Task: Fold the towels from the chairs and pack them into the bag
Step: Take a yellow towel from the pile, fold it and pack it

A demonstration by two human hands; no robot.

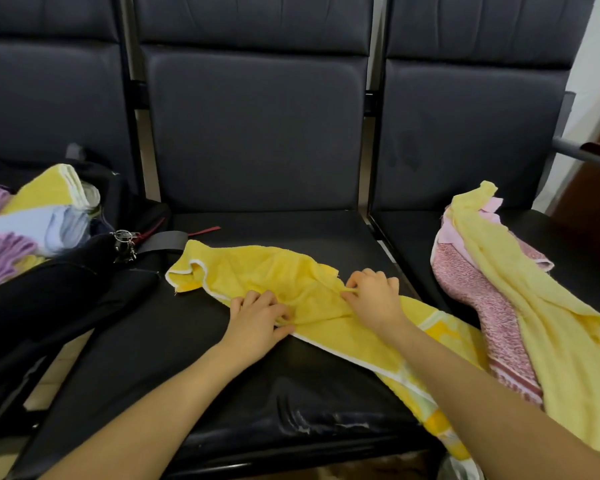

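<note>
Left hand [257, 320] and right hand [374, 296] both on the yellow towel [257, 268], which lies crumpled across the middle seat [187, 341] of a row of 3 dark padded chairs; towel runs from beyond the left hand down past the right forearm and hangs off the seat's front edge. Left hand has fingers curled, bunching cloth between thumb and fingers at the towel's near white-trimmed edge. Right hand is knuckles up, fingers curled, pinching a fold of the same towel just right of the left hand; the 2 hands are near each other, not touching. Far left of the left hand, an open black bag [66, 289] sits on the left seat, holding folded towels [32, 220]: yellow, light blue, purple stacked together. A key ring [123, 244] hangs on the bag near a grey strap [160, 241], just beyond the left hand. Right of the right hand, on the right seat, an unfolded pile: a pale yellow towel [534, 306] draped over a pink patterned towel [482, 306], with a light pink cloth [489, 209] showing at the top; both trail off the front edge
</note>
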